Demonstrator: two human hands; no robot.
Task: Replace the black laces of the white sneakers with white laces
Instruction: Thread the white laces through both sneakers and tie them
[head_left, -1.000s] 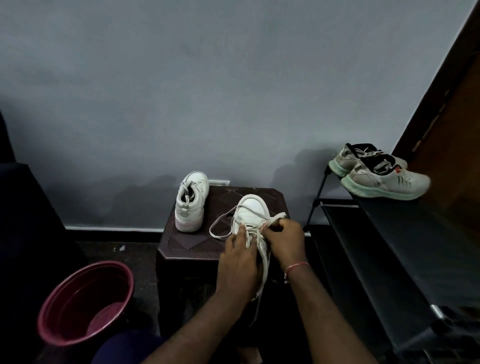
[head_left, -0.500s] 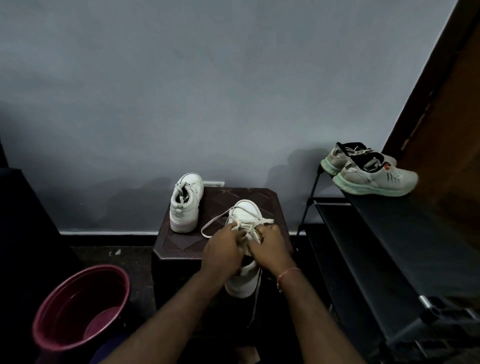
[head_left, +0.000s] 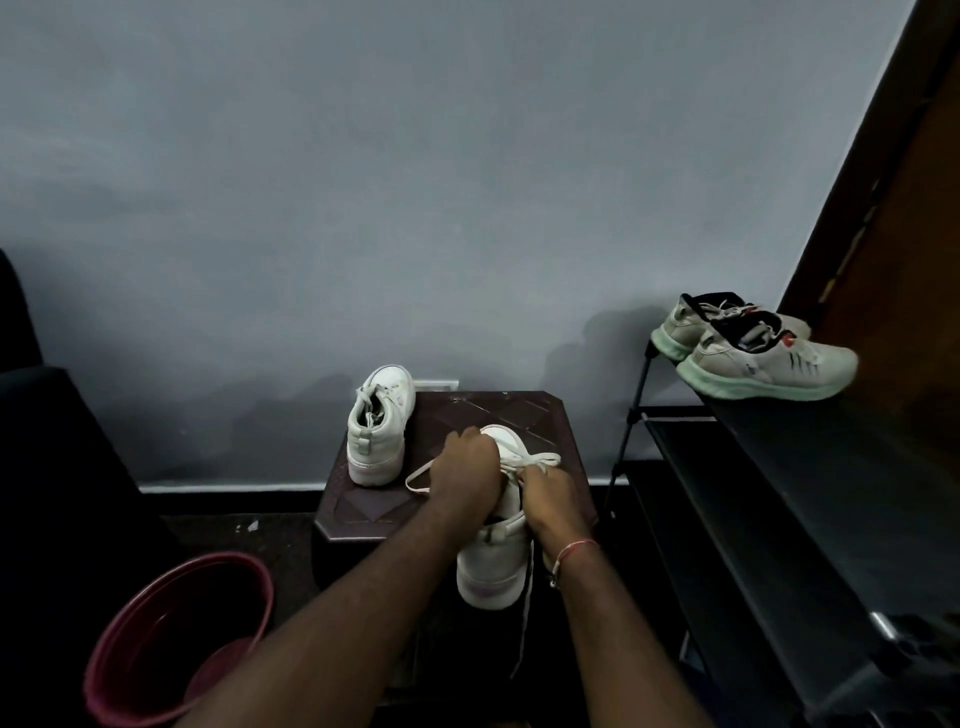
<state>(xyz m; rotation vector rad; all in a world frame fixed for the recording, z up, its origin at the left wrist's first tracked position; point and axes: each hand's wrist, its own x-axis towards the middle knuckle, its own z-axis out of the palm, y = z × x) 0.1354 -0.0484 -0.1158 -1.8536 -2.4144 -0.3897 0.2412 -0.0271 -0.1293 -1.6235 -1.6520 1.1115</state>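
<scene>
Both hands are on the sneaker (head_left: 488, 551), center-bottom of the frame. It sits heel toward the person w/ the heel past the front edge of the dark tabletop (head_left: 467, 410), prob so the eyelets face up and are easy to reach. Left hand (head_left: 467, 470) is curled over the upper, fingers clenched on it, I'd guess to stop it sliding. Right hand (head_left: 550, 493) has its fingers pinched on the white lace (head_left: 537, 460), which loops out just above the knuckles. Another loop pokes out left of the left hand, and one end dangles down past the heel. Too dark to tell which eyelet it's going thru, tbh. No black lace visible here, so I'd call it mid-threading. 2nd sneaker (head_left: 379, 426) stands upper left on the tabletop, apart from the hands. Red tub (head_left: 171, 639) is lower left on the floor, and gray shoes (head_left: 753, 358) sit on the rack (head_left: 779, 493) at right. None of that's involved.
</scene>
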